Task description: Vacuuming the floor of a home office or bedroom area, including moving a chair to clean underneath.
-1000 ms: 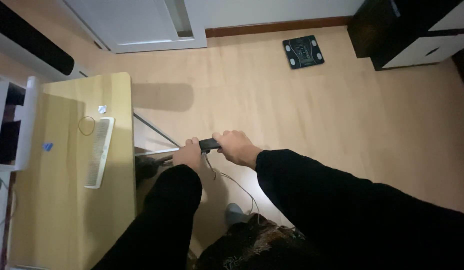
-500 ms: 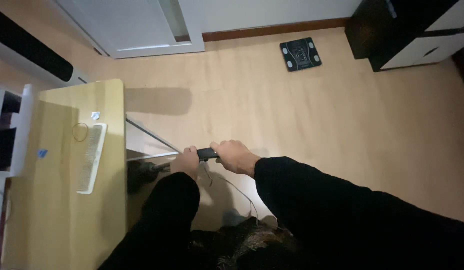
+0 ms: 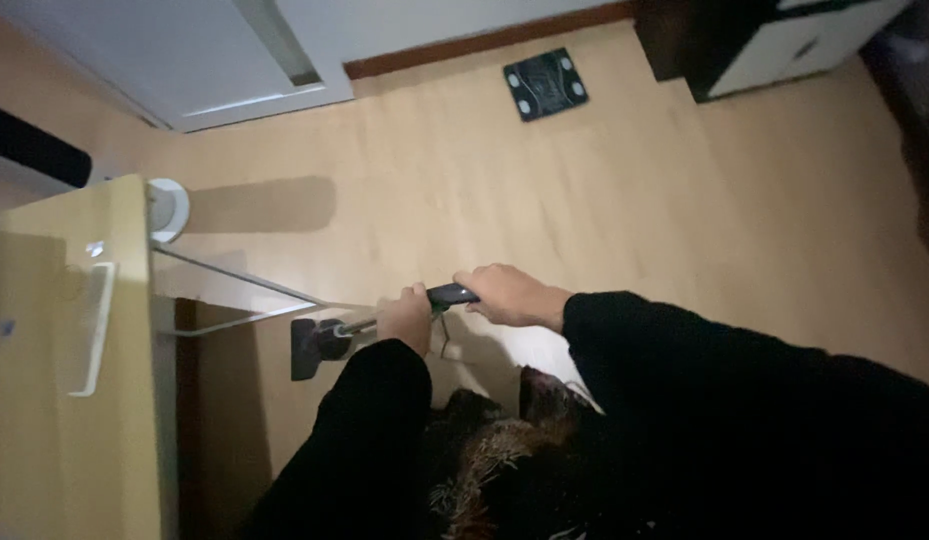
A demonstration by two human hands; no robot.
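Both my hands grip a long-handled floor cleaner. My left hand (image 3: 404, 315) is closed around its metal shaft, and my right hand (image 3: 509, 293) is closed on the black handle (image 3: 451, 294) at the top. The shaft runs down and to the left to a dark flat head (image 3: 306, 348) resting on the light wood floor (image 3: 604, 190), beside the leg frame of a small wooden table (image 3: 64, 440). A thin cord hangs below the handle. Black sleeves cover both my arms.
A white comb (image 3: 92, 330) lies on the table. Against the far wall there are a black bathroom scale (image 3: 546, 83) on the floor, a white door (image 3: 214, 50) and dark cabinets (image 3: 744, 35) at the upper right. A white round object (image 3: 169, 208) sits by the table's far corner.
The view has swung right, so the table has slid to the left edge of the picture. The cleaner's head has come out from under the table onto open floor. Both hands keep their grip.
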